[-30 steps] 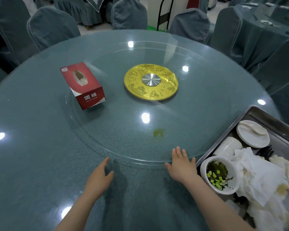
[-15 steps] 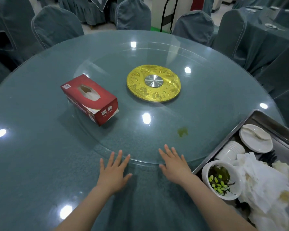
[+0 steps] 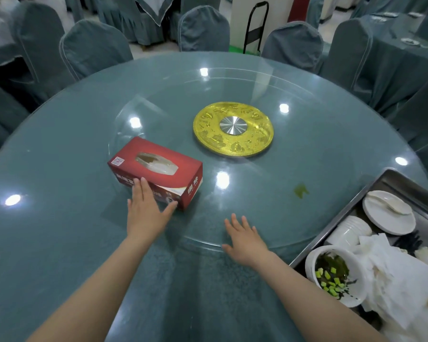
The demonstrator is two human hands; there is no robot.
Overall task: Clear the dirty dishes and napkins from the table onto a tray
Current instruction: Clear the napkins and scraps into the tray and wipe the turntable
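Head view: the tissue box (image 3: 156, 172) has rotated closer; left hand (image 3: 147, 209) now touches it, fingers straight. Right hand (image 3: 245, 236) lies flat, released, on the turntable (image 3: 307, 134) (stain remains). Dishes and napkins (image 3: 391, 272) fill the tray (image 3: 403, 183).

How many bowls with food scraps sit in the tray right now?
1: the white bowl with green scraps sits at the near left corner of the metal tray, beside the crumpled napkins. More may be hidden under them.

Round glass-covered worktop (image 3: 59, 243) carrying a glass turntable (image 3: 257, 188) on a gold hub (image 3: 255, 141). A red tissue box (image 3: 156, 172) lies on the turntable; a metal tray (image 3: 331, 225) rests at the worktop's right edge.
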